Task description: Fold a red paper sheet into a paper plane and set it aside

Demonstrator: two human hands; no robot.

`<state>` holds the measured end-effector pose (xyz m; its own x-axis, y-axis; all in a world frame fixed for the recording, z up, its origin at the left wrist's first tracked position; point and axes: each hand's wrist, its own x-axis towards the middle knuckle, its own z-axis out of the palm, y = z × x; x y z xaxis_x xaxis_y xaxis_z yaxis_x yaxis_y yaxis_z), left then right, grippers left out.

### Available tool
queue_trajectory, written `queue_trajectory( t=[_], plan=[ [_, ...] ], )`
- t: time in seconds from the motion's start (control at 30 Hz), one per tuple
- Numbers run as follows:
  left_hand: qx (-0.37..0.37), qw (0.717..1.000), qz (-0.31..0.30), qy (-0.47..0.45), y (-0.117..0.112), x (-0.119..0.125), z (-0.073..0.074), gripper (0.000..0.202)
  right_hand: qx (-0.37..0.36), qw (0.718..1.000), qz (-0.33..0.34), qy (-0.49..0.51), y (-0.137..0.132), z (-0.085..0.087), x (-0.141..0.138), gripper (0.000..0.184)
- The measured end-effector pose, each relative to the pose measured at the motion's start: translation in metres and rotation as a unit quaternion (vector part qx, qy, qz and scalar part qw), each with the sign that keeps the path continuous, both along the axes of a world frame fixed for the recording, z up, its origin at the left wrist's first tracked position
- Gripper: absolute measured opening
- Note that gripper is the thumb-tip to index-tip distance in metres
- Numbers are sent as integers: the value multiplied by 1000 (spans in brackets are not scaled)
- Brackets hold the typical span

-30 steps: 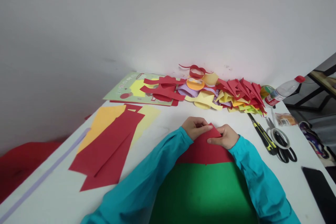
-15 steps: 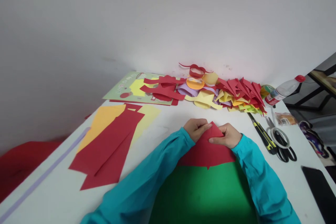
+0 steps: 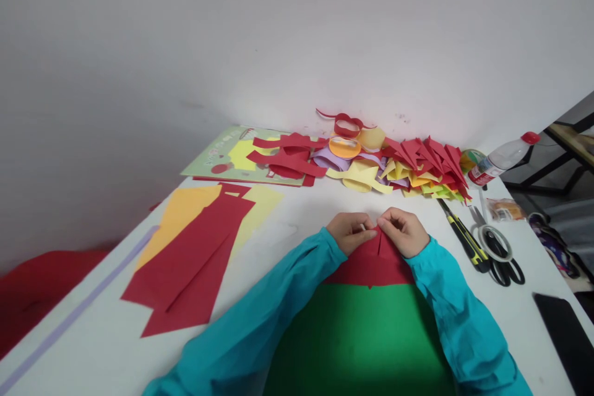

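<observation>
My left hand [image 3: 351,233] and my right hand [image 3: 403,231] come together at the top of a red sheet of paper [image 3: 371,268], each pinching it between thumb and fingers. A narrow slit or crease runs down the sheet between the two thumbs. Below, the red paper overlaps a green sheet [image 3: 362,340] in front of me, and a small point sticks out at its lower edge. The fingers hide the red paper's top edge.
Red cut paper pieces [image 3: 190,253] lie at left by a purple strip [image 3: 78,309]. Folded red paper [image 3: 427,158] is piled against the wall. At right are a utility knife [image 3: 464,238], scissors [image 3: 508,271], a tape roll [image 3: 495,243], a bottle [image 3: 501,158] and a black flat object [image 3: 563,337].
The red tip that stood up between my hands is no longer visible. My right hand has shifted left and its thumb now meets the left fingers at the paper's top.
</observation>
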<state>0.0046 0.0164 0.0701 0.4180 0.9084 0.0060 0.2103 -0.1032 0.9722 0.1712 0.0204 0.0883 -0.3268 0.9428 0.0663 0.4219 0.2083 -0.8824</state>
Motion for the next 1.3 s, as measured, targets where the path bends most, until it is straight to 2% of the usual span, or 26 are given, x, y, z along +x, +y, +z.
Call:
queue_trajectory(
  t=[0.23, 0.33, 0.43, 0.6, 0.73, 0.87, 1.07, 1.2, 1.3],
  plan=[
    [-39, 997, -16, -71, -1, 5, 0, 33, 85, 995, 42, -42, -5, 7, -1, 27],
    [-44, 995, -22, -86, -1, 5, 0, 35, 81, 996, 39, -24, -5, 7, -2, 27],
    [-12, 999, -10, -52, -1, 4, 3, 32, 52, 998, 18, 12, -4, 5, -3, 27],
    [96, 993, 21, 58, -2, 2, 6, 31, 29, 999, -14, 28, 0, 1, -2, 29],
    [127, 985, 9, 117, 0, 2, 5, 31, 12, 999, -26, 24, 2, -4, -2, 31],
    [142, 976, 26, 163, 2, 2, 1, 37, -11, 998, -41, 47, 6, -9, 0, 31],
    [141, 979, 4, 146, 6, -1, -6, 35, -18, 994, -70, 77, 10, -11, 6, 33],
    [170, 974, -19, 147, 7, -4, -4, 38, -21, 994, -72, 84, 8, -10, 4, 35],
    [152, 977, -18, 149, 8, -6, -3, 41, -22, 993, -73, 86, 7, -8, 4, 35]
  ],
)
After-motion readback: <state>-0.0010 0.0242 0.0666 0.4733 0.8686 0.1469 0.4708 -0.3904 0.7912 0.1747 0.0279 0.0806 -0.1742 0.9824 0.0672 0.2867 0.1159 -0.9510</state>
